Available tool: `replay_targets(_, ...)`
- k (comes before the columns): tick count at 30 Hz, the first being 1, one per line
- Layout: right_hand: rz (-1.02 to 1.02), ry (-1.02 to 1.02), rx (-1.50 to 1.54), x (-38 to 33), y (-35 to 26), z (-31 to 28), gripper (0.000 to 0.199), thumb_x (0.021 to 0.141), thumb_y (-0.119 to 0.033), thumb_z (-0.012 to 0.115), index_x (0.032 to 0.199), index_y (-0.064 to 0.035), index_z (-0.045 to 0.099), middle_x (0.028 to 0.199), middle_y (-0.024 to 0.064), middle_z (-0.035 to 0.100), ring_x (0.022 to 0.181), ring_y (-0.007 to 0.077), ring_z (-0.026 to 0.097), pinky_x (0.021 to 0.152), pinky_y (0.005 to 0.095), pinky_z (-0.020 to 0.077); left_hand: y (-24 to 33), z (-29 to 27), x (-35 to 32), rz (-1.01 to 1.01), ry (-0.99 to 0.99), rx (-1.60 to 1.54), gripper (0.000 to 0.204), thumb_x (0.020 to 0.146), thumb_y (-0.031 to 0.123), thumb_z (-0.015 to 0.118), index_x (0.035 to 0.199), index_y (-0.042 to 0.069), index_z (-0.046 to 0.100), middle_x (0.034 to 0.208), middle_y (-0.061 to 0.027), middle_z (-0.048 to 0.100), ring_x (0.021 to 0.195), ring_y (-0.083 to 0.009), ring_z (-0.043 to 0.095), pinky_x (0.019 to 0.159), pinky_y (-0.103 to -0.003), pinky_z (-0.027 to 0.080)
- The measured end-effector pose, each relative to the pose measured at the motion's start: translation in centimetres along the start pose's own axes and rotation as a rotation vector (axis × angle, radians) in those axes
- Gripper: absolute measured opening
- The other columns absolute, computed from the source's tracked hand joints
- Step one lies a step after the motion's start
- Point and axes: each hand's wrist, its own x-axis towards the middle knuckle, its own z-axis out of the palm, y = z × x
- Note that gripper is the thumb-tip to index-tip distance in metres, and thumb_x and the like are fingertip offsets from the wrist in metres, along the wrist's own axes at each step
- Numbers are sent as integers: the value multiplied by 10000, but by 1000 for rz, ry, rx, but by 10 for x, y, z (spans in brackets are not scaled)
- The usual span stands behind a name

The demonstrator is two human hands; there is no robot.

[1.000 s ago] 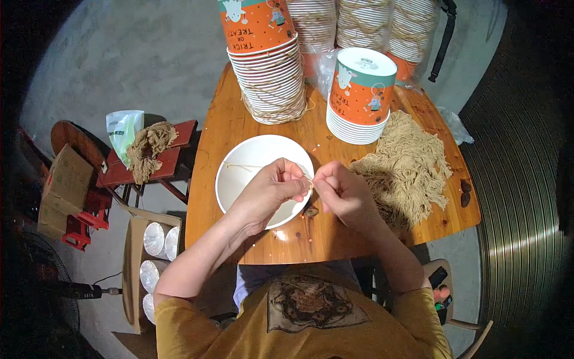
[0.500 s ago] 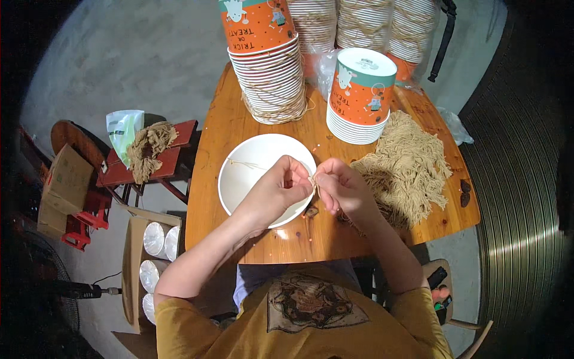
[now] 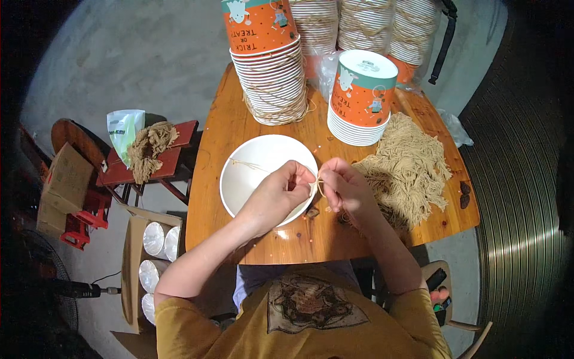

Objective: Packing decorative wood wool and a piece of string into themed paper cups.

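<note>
A round white tub (image 3: 248, 191), its open mouth facing up, sits on the table in front of me. My left hand (image 3: 276, 194) reaches over the tub, fingertips pinched at its right rim. Just right of that rim, my right hand (image 3: 347, 186) has thumb and fingers closed on a thin tan cord (image 3: 321, 187), which makes a small loop between the two hands. Another bit of cord (image 3: 248, 165) shows inside the tub near its far left wall. Beside my right hand lies a heap of tan cords (image 3: 412, 167).
Inverted orange paper tubs (image 3: 365, 99) stand stacked behind the cord heap. A taller stack (image 3: 272, 84) wound with cord is at the back, with several more beyond. Left of the wooden table (image 3: 209, 233) are a red stool (image 3: 173, 146) and a carton (image 3: 134, 257) of wrapped stacks.
My right hand has shifted slightly right, away from my left fingertips. More of the cord loop now shows between them. The tub stays nearly in place.
</note>
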Motion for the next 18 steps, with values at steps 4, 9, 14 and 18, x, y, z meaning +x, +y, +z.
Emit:
replay_targets(4,-8,1,13,0,0,0,166,939,-191,490,914,-29,511,524,-21,448,410,45,377,402,184,308,6,1,-2,19,26,84,154,878,98,525,989,-4,553,827,-11,555,754,-78,500,714,-234,437)
replay_targets(9,-24,24,14,-1,-2,1,168,933,-195,499,909,-31,522,525,-30,442,422,37,367,415,181,302,7,0,-2,21,9,98,134,876,89,521,982,11,546,837,9,534,760,-61,481,715,-219,422)
replay_targets(14,-13,57,-9,0,-1,1,174,928,-203,510,912,-32,539,527,-38,435,426,34,357,424,179,301,7,-1,-3,14,-11,119,104,880,80,515,971,33,529,839,34,496,760,-42,447,712,-202,400)
replay_targets(18,-28,53,-5,0,4,-3,194,928,-220,515,933,-30,549,532,-41,432,432,33,356,434,180,303,6,1,-3,31,2,141,98,880,102,514,936,23,523,788,8,509,720,-66,465,675,-231,416)
